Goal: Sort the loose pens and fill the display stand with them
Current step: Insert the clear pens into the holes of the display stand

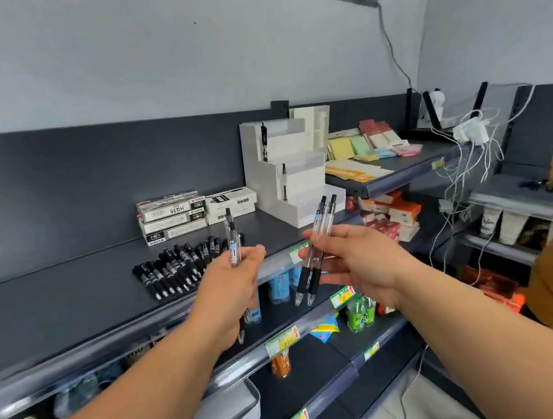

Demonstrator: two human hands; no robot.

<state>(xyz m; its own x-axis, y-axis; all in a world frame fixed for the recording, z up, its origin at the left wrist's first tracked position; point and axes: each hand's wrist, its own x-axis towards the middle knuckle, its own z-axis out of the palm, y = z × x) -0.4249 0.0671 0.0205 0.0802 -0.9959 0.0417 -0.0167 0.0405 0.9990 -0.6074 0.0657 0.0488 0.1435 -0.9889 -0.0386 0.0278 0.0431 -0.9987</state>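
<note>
**Four clear pens up, two in each hand: sorting is under way**

Noting the left hand (238, 275): it is pinching two clear pens (233, 245) upright between thumb and fingertips, clickers up, tips hanging below the palm. The right hand (353, 259) is holding another clear pair (321, 225) across curled fingers, slanting, with the clickers leaning toward the display stand (258, 183). Both hands are hovering over the shelf (72, 301) edge, apart from each other.

Loose black pens (178, 265) are lying in a rough row on the shelf beyond the left hand, in front of stacked pen boxes (172, 217). The white tiered stand is sitting just right of the boxes, carrying a top-tier pen (264, 141) and a lower-tier pen (284, 182); the rest is looking bare.

Judgement: the clear type is being separated from the black and gathered for loading. The next move is probably calling for carrying a pair to the stand, turning it upright, and lowering it into a tier without knocking the pens standing there.
</note>
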